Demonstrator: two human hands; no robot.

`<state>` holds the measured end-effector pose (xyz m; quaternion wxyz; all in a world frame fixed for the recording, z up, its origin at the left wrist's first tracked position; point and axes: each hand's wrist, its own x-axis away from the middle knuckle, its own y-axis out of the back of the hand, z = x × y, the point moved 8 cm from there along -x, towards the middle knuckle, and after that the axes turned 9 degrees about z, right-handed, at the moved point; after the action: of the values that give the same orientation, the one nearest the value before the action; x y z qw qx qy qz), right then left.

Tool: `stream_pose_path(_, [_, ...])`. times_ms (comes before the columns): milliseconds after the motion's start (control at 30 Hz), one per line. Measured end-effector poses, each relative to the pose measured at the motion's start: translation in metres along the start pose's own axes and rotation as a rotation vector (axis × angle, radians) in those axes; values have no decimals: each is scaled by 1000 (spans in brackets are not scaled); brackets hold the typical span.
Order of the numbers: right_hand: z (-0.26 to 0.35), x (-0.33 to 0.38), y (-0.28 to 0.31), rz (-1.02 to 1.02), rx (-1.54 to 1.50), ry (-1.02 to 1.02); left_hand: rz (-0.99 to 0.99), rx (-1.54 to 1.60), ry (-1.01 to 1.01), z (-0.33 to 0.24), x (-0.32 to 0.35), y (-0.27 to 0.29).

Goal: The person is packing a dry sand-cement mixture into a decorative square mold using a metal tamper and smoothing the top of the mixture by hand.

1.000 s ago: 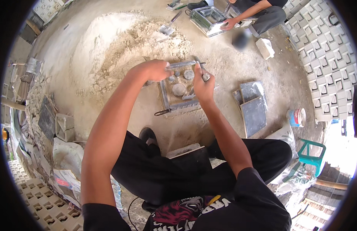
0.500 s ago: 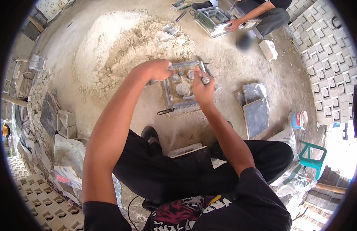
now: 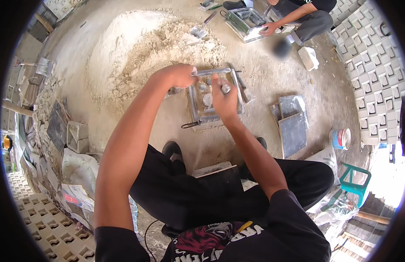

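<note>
A square metal mould frame [image 3: 195, 105] lies on the dusty concrete floor in front of me, with grey lumps inside it. My left hand [image 3: 178, 75] grips the frame's far left corner at its top bar. Over the middle of the frame, my right hand [image 3: 223, 97] is closed on a small grey metal piece [image 3: 226, 88]. My black trousers and shoes show below the frame.
A big heap of pale sand or cement mix [image 3: 141, 48] with a trowel [image 3: 200, 29] lies behind the mould. Flat grey plates [image 3: 293, 124] and a small paint can [image 3: 340, 138] sit to the right. Another person [image 3: 300, 15] works at a second mould [image 3: 246, 22]. Cast blocks [image 3: 373, 65] are stacked at right.
My right hand has moved from the frame's far right edge in over its middle, still closed on the small metal piece. The view has shifted slightly; my left hand stays on the corner.
</note>
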<state>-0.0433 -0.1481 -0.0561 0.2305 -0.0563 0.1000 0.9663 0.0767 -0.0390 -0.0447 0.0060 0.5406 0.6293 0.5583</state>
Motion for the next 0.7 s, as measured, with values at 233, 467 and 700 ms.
stream_pose_path(233, [0, 6, -2, -6, 18, -51, 21, 9, 39, 1, 0, -1])
stream_pose_path(467, [12, -4, -12, 7, 68, 57, 1, 33, 26, 5, -1, 1])
stream_pose_path(700, [-4, 4, -14, -69, 62, 157, 2, -3, 15, 9, -7, -7])
